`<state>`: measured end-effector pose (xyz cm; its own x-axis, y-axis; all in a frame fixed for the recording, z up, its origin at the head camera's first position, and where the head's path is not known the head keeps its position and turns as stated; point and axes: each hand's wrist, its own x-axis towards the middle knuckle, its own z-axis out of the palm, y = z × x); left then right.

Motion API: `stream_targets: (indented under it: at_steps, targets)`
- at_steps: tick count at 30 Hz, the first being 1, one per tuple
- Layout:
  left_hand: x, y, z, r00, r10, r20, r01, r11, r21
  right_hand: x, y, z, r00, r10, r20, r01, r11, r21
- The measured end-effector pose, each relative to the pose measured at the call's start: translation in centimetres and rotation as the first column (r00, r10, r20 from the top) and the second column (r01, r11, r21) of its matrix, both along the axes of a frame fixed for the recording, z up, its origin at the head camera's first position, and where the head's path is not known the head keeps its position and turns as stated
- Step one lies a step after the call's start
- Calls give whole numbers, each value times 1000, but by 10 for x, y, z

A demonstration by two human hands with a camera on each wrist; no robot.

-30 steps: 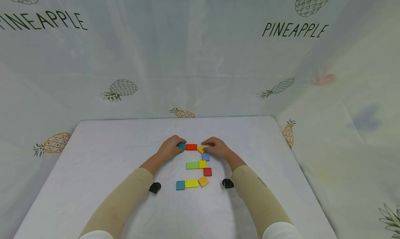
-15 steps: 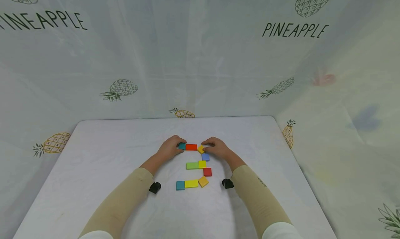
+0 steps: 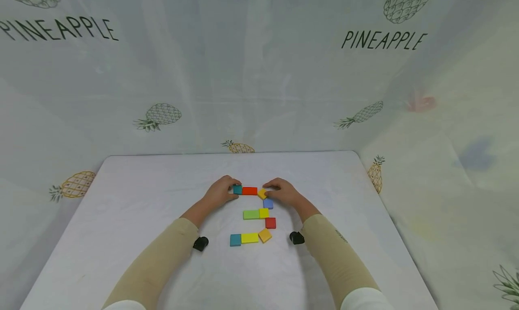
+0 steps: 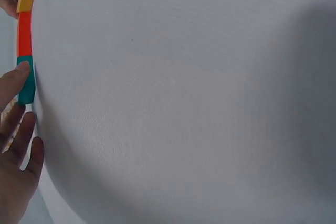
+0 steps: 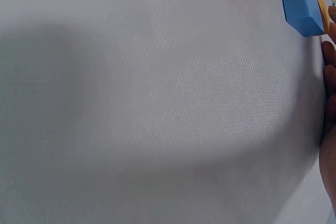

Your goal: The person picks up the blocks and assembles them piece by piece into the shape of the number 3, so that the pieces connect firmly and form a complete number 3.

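Observation:
My left hand (image 3: 219,191) pinches a teal block (image 3: 237,190) at the far left end of the top row, thumb on its near side in the left wrist view. Against that block lies a red rectangular block (image 3: 249,191). At the row's right end an orange block (image 3: 261,193) sits turned at an angle, and my right hand (image 3: 285,193) holds it between thumb and forefinger. Just below it is a blue block (image 5: 303,9). In the right wrist view the right hand shows only at the edge, so its grip is mostly hidden there.
Below the blue block lie a green block (image 3: 251,215), a yellow block (image 3: 264,213) and a red square block (image 3: 270,223). The bottom row has a teal block (image 3: 235,240), a yellow block (image 3: 249,238) and a tilted orange block (image 3: 265,235). All lie on a white-covered table (image 3: 162,179).
The head view has shifted very slightly. Both hands keep their hold, and the blocks stay in the same arrangement.

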<state>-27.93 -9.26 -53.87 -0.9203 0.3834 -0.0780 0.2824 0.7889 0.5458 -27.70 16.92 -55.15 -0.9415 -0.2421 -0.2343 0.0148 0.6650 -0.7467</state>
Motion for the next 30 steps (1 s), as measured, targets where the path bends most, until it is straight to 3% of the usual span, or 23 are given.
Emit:
stream_targets:
  at_steps: [11,20,30]
  targets:
    - [7,-16,1,998,52,24,-52,999,5,7,3,8,999,-7,32,7,1000,-15]
    - [19,-33,14,998,64,12,-64,998,4,8,2,10,999,-12,44,12,1000,-12]
    - [33,-46,19,995,102,14,-102,995,18,11,-2,15,999,50,13,-50,999,11]
